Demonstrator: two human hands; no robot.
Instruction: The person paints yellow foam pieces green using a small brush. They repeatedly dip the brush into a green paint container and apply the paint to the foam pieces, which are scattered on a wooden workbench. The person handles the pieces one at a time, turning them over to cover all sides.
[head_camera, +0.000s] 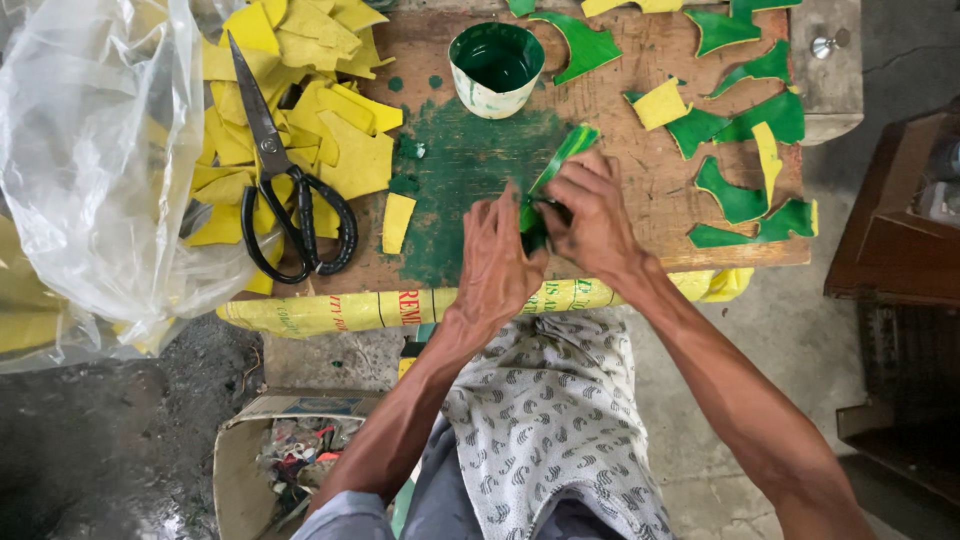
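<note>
Both hands meet near the middle of the front edge of a worn wooden tabletop (640, 70). The left hand (497, 262) lies flat-backed, its fingers (500, 205) curled down onto the lower end of a green strip (556, 165). The right hand (592, 215) closes its fingers (570, 180) on the same strip from the other side, so the piece is pinched between the two hands, with its upper end slanting free toward the back. The strip sits over a dark green paint stain (470, 160) spread across the centre of the tabletop. Behind the stain, near the back edge, stands a small cup (496, 68) holding green paint. Toward the left edge lies a heap of yellow cut pieces (330, 110), with black-handled scissors (280, 170) resting on top, and a clear plastic bag (90, 160) hangs over that side. One yellow scrap (397, 222) lies apart, near the front edge. Green-painted curved pieces (740, 200) are scattered toward the right edge. A patterned cloth (550, 420) covers the person's lap below the front edge.
</note>
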